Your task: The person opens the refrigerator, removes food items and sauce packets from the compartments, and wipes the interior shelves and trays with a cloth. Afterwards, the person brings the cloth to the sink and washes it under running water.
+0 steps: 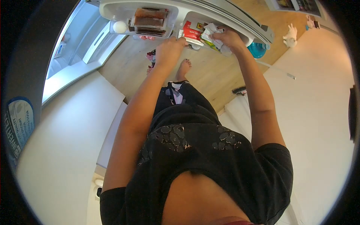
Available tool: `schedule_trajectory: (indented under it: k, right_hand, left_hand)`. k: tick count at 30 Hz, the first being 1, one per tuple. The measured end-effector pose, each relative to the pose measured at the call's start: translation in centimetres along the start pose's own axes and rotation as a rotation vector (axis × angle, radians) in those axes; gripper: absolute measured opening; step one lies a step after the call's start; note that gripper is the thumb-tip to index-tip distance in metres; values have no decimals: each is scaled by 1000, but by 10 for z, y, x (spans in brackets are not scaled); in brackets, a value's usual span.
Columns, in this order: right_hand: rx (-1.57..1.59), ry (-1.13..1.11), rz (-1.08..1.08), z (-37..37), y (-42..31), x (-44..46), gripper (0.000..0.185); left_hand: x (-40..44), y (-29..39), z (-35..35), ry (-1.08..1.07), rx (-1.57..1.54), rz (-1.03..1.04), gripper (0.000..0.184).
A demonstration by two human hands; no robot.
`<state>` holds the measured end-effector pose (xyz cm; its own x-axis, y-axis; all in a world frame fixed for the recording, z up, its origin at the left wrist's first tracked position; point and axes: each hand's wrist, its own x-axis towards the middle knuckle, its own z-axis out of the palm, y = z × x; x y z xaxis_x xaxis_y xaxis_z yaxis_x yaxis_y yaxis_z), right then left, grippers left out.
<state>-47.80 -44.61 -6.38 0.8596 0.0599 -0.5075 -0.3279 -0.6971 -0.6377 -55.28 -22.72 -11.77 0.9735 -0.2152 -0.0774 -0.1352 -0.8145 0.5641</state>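
In the head view, my left hand [170, 51] is closed at the front rim of the door bin [179, 20], beside a red sachet [192, 33]. Its fingers are curled, and what they hold, if anything, is hidden. My right hand [229, 38] reaches into the right compartment of the bin, its fingers closed on a crumpled white sachet [212, 30]. Green and yellow packets [210, 45] lie just below it. Over in the left compartment sit a clear tray of brown sachets [150, 19] and a white egg [120, 27].
The lit fridge interior [71, 45] stands open at the left. A blue bottle [258, 50] shows past the door's right end. White toy [290, 36] and dark brush-like object [239, 90] lie on the wooden floor [213, 75]. White surfaces flank me on both sides.
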Motion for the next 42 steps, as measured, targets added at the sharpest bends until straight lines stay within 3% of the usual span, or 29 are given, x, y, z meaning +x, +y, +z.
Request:
schedule_trajectory:
  k: [8,12,15,21,25,34,38,40,41,42]
  right_hand:
    - [-21,-141,20,-3,34,21,62]
    - [-241,-81,-47,13,17,31,68]
    - [-213,-194,74,16,0,42,49]
    - [-43,-179,115,9,21,45,57]
    - [-97,-141,37,-8,26,29,61]
    - [-10,-218,-75,-26,4,-15,58]
    - [-53,-266,2,-26,19,-25,48]
    - [-158,-239,-613,-18,34,-26,42]
    - [-353,-243,-615,-15,31,-29,38]
    - [-355,-243,-617,-11,30,-31,38]
  left_hand:
    - [2,2,0,26,-82,-17,14]
    - [3,8,-3,-31,-63,-48,15]
    - [5,5,2,-47,-2,-62,15]
    - [7,1,10,21,10,-11,12]
    - [8,1,9,44,22,12,13]
    - [6,7,1,-7,-27,-64,17]
    - [3,5,5,-44,-42,-93,18]
    - [2,9,-1,-59,-36,-118,17]
    - [1,10,-2,-79,-32,-134,17]
    - [0,12,-3,-76,-33,-135,17]
